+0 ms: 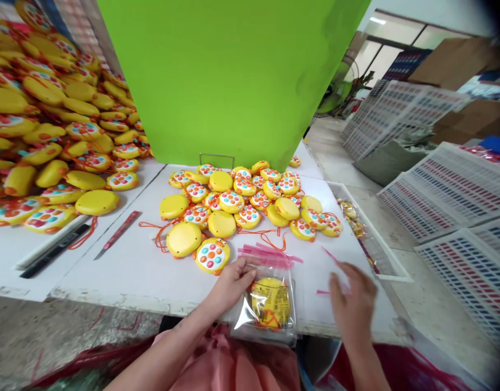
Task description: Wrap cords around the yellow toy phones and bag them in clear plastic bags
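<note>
A clear plastic bag [242, 320] lies at the table's front edge, with a yellow toy [270, 301] inside. Printed text and an orange cord show through its film. My left hand [234, 282] pinches the bag's upper left edge. Several pink strips [270, 255] lie across the top of the bag. To the right, my right hand [353, 298] is over the table, slightly blurred, its thumb and fingers curled around a thin pink strip [330, 256]. Just beyond my left hand sits a duck-shaped toy [212, 256] with coloured buttons facing up.
A loose pile of yellow toys [221, 224] spreads mid-table before a green panel [233, 81]. A larger heap [50, 136] rises at left. A cutter knife [118, 233] and a black marker-like bar [54, 252] lie left. White crates [469, 201] stand on the floor at right.
</note>
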